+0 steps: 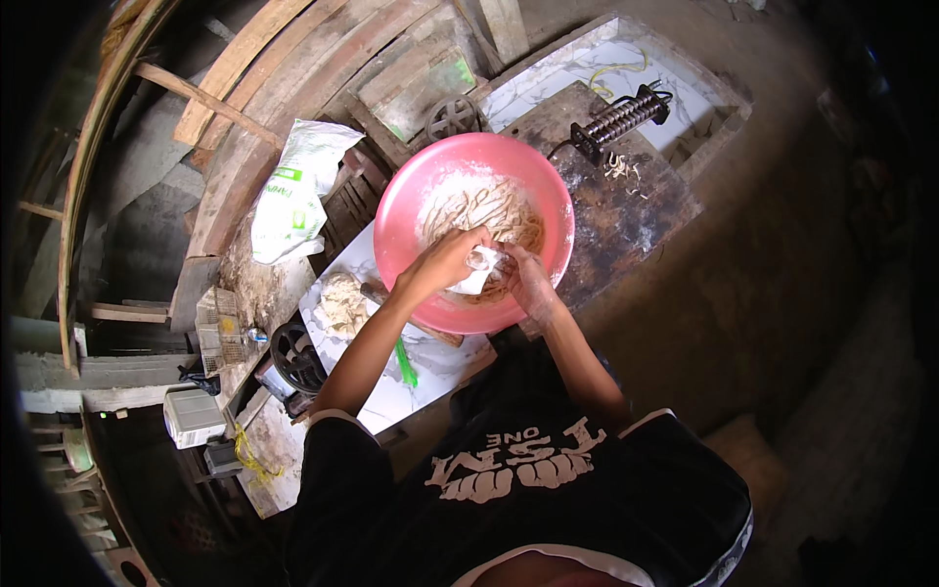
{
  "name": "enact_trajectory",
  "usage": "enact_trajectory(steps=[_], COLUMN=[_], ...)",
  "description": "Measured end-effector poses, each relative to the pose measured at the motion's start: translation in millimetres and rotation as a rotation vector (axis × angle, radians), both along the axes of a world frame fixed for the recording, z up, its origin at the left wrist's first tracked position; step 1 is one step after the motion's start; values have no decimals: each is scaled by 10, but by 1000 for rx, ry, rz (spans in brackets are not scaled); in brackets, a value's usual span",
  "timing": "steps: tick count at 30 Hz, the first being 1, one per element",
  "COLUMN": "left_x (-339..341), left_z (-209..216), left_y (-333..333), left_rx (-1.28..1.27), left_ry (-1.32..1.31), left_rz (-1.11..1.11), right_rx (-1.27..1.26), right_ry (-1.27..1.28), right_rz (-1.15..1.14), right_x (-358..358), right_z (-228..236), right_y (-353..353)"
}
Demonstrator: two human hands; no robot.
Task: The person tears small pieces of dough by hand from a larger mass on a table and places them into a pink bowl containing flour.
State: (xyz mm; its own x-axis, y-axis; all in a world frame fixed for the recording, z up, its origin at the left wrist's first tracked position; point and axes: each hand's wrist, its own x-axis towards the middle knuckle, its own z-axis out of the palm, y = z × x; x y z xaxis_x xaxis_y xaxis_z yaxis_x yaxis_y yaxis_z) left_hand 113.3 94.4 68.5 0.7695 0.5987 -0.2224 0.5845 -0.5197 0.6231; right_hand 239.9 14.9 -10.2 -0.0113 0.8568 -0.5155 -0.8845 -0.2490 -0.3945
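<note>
A wide pink basin (pixel 399 201) holds a heap of flour-dusted noodle strands (pixel 489 207). Over the near part of the heap, both hands come together at a small white bag-like thing (pixel 475 275), whose exact kind I cannot make out. My left hand (pixel 445 260) grips it from the left with bent fingers. From the right, my right hand (pixel 531 286) pinches its edge, the fingertips partly hidden. White powder marks the right hand. Left of the basin, a lump of pale dough (pixel 342 305) lies on a white marbled tabletop (pixel 367 416).
Right of the basin, a ridged metal roller (pixel 623 122) lies on a dark board (pixel 650 201), with noodle scraps (pixel 622 169) beside it. A white sack (pixel 296 196) stands at the left. A black wheel (pixel 297 358) and a green strip (pixel 405 364) are near the dough.
</note>
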Motion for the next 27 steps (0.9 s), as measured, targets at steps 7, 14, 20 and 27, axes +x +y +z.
enact_trajectory(steps=[7, 14, 20, 27], left_x=[64, 81, 210, 308], left_z=[167, 41, 160, 97], left_y=[16, 65, 96, 103], left_rx=[-114, -128, -119, -51], left_ry=[69, -118, 34, -283], left_rz=[47, 149, 115, 192], right_rx=[145, 284, 319, 112], right_ry=[-165, -393, -446, -247], right_rz=[104, 167, 193, -187], right_x=[162, 322, 421, 725], right_z=[39, -76, -44, 13], right_y=[30, 100, 160, 76])
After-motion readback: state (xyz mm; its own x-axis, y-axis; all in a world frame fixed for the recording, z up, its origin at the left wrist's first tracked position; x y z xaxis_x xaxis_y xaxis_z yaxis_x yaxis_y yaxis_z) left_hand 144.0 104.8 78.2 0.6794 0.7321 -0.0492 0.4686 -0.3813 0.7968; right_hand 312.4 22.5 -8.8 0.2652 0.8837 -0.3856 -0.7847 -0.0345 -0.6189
